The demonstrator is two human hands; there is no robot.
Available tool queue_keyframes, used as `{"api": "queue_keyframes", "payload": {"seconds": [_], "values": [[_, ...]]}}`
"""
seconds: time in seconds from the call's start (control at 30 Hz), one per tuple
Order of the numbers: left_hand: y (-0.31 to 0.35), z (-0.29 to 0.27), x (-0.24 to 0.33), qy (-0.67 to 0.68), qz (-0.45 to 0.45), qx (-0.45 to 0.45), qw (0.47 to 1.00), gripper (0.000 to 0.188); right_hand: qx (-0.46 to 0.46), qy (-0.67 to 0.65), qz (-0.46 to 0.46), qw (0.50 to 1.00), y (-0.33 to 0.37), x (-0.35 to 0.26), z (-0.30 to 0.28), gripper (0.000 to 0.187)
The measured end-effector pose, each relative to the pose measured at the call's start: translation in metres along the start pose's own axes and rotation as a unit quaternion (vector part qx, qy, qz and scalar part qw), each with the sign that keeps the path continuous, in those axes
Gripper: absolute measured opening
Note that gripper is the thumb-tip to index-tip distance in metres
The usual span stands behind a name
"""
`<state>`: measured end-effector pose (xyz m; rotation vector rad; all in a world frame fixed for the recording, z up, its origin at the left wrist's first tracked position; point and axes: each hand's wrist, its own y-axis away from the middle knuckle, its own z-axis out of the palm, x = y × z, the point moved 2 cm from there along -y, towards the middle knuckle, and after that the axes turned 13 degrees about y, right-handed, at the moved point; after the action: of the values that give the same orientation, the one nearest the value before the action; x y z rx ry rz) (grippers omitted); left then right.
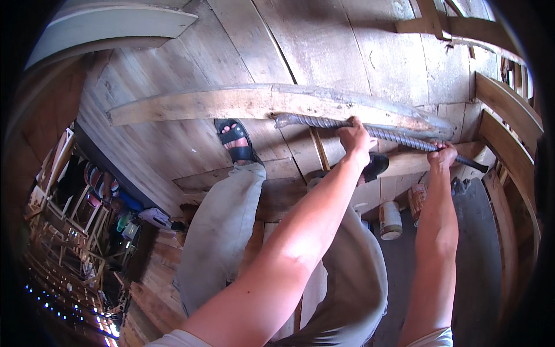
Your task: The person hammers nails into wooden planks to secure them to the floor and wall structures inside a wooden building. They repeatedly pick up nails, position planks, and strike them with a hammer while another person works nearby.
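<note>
The left hand (354,140) and right hand (443,155) both grip a long grey ribbed metal bar (399,137), slanting along the near side of a curved pale-brown wooden beam (231,106). Nearer than the beam, a whitish cylindrical can (390,220) bears illegible markings.

The left arm (292,246) runs diagonally up and to the right from the lower edge, elbow nearly straight, and ends in the left hand (354,140), its fingers (354,122) bent forward in a grip. The right arm (436,248) rises almost upright, also close to straight; the right hand (442,155) is curled into a fist-like hold, slightly lower in view and apart from the other. The legs (222,225) are spread, the left foot (230,132) pointing forward
</note>
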<state>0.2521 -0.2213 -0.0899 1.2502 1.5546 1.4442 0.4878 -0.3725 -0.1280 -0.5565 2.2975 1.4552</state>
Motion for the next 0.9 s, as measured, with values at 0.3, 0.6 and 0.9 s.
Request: {"api": "queue_keyframes", "payload": {"seconds": [0.3,0.6,0.9], "values": [[0.002,-0.002,-0.002,0.001,0.042,0.036,0.998,0.048,-0.030,0.012,0.031,0.999,-0.012,0.023,-0.001,0.018],[-0.002,-0.015,-0.008,0.002,0.068,-0.027,0.997,0.057,-0.122,-0.017,0.046,0.991,-0.033,0.037,-0.009,0.019],[0.014,-0.151,0.109,0.048,-0.036,-0.032,0.998,0.029,-0.051,-0.015,0.039,0.998,-0.027,0.035,-0.010,0.019]]}}
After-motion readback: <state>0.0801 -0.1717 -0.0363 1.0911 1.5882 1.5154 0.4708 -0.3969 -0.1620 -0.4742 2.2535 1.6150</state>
